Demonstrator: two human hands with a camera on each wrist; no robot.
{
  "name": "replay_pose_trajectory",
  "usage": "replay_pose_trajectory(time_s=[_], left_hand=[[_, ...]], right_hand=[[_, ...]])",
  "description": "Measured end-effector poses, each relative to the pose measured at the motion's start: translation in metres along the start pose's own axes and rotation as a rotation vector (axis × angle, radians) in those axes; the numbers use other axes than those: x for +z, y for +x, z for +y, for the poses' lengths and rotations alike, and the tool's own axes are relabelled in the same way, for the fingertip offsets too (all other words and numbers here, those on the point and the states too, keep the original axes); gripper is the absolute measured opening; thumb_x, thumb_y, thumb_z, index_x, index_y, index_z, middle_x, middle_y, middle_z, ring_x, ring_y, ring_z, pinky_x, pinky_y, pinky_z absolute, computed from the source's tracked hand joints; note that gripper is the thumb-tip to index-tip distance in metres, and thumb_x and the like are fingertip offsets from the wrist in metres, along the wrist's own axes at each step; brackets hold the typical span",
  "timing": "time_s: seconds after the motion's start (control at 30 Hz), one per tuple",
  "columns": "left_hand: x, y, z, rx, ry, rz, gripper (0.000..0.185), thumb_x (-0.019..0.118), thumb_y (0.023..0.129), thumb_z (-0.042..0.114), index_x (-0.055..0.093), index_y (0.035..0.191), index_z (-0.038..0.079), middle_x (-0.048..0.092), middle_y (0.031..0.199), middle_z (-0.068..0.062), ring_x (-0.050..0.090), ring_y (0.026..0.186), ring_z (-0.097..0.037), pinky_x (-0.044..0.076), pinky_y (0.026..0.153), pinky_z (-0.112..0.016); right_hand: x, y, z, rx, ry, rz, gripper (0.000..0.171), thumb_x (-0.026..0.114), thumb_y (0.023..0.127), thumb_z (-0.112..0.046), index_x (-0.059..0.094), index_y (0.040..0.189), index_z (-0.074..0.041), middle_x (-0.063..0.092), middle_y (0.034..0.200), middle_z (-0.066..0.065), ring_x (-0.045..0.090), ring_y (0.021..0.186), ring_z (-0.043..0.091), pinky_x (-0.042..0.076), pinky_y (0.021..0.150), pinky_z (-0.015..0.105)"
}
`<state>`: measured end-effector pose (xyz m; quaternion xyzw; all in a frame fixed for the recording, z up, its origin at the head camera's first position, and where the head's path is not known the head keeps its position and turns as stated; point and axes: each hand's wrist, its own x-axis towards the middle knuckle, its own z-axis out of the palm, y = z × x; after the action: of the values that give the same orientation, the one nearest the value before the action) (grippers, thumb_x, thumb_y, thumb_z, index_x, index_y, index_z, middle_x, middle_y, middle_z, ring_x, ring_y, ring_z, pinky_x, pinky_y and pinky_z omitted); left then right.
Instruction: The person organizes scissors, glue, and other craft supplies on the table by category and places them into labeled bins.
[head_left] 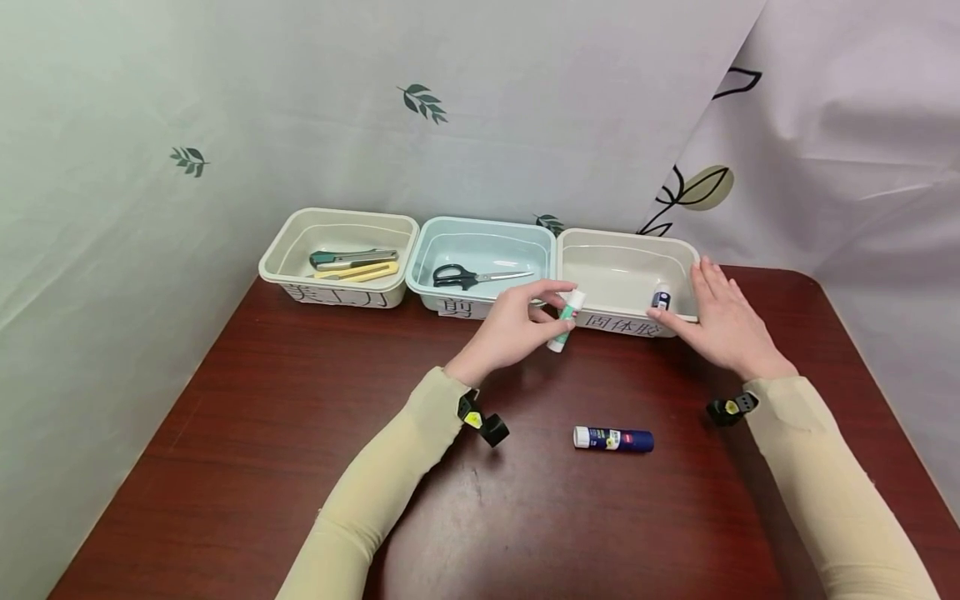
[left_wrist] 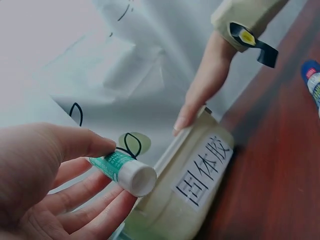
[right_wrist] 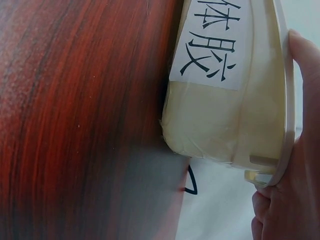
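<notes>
In the head view my left hand (head_left: 521,321) pinches a green glue stick with white ends (head_left: 567,321), tilted, just in front of the right-hand cream bin (head_left: 600,242). The left wrist view shows the glue stick (left_wrist: 117,167) between thumb and fingers, one white end facing the camera. My right hand (head_left: 723,321) rests on that bin's right end, fingers extended along the rim and thumb at the front corner. Inside the bin a dark blue and white glue stick (head_left: 661,297) stands near the right wall. Another blue glue stick with a white cap (head_left: 613,439) lies on the table.
Left of that bin, a light blue bin (head_left: 487,229) holds black-handled scissors (head_left: 480,276). Beyond it another cream bin (head_left: 337,218) contains yellow and green utility knives (head_left: 356,271). White labels mark the bin fronts. A patterned curtain (head_left: 480,150) hangs behind the dark red table (head_left: 300,400).
</notes>
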<state>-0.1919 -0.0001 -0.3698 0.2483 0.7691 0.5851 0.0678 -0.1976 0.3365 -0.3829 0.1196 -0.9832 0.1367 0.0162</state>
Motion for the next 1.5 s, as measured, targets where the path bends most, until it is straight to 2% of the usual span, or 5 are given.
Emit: replay_pose_trajectory(time_s=[0.27, 0.7, 1.07, 1.4, 1.5], left_hand=[[0.004, 0.014, 0.011, 0.003, -0.014, 0.066, 0.05, 0.077, 0.09, 0.01, 0.063, 0.138, 0.012, 0.07, 0.108, -0.004, 0.071, 0.087, -0.012, 0.057, 0.074, -0.027], [0.013, 0.03, 0.014, -0.043, -0.056, 0.113, 0.05, 0.079, 0.09, 0.015, 0.064, 0.138, 0.012, 0.069, 0.105, -0.002, 0.07, 0.085, -0.013, 0.057, 0.072, -0.027], [0.019, 0.06, 0.021, -0.058, -0.105, 0.164, 0.047, 0.08, 0.089, 0.009, 0.065, 0.134, 0.008, 0.069, 0.1, -0.005, 0.07, 0.076, -0.017, 0.059, 0.068, -0.027], [0.022, 0.083, 0.016, -0.157, -0.095, 0.172, 0.05, 0.078, 0.091, 0.011, 0.062, 0.139, 0.01, 0.068, 0.105, -0.006, 0.072, 0.08, -0.016, 0.059, 0.069, -0.023], [0.022, 0.091, 0.015, -0.17, -0.067, 0.173, 0.058, 0.078, 0.092, 0.017, 0.056, 0.145, 0.009, 0.069, 0.118, -0.007, 0.072, 0.09, -0.016, 0.057, 0.076, -0.022]], right_hand=[[0.0, -0.001, 0.001, 0.003, -0.001, 0.001, 0.106, 0.053, 0.097, -0.064, 0.007, 0.157, 0.011, -0.002, 0.165, 0.028, -0.005, 0.153, 0.036, -0.005, 0.122, 0.045], [0.0, -0.003, 0.001, 0.003, 0.006, 0.004, 0.105, 0.052, 0.098, -0.063, 0.007, 0.157, 0.011, -0.002, 0.165, 0.027, -0.005, 0.153, 0.036, -0.005, 0.122, 0.045], [0.0, -0.003, 0.002, 0.01, -0.005, 0.001, 0.105, 0.052, 0.098, -0.064, 0.006, 0.157, 0.01, -0.001, 0.165, 0.028, -0.004, 0.153, 0.038, -0.005, 0.122, 0.047], [0.001, 0.0, -0.001, 0.013, -0.004, -0.014, 0.106, 0.051, 0.098, -0.065, 0.006, 0.157, 0.01, -0.004, 0.165, 0.027, -0.006, 0.153, 0.037, -0.002, 0.122, 0.049], [0.0, 0.0, 0.0, 0.015, -0.002, -0.011, 0.106, 0.051, 0.098, -0.065, 0.006, 0.157, 0.01, -0.004, 0.165, 0.026, -0.006, 0.153, 0.037, -0.003, 0.122, 0.048]])
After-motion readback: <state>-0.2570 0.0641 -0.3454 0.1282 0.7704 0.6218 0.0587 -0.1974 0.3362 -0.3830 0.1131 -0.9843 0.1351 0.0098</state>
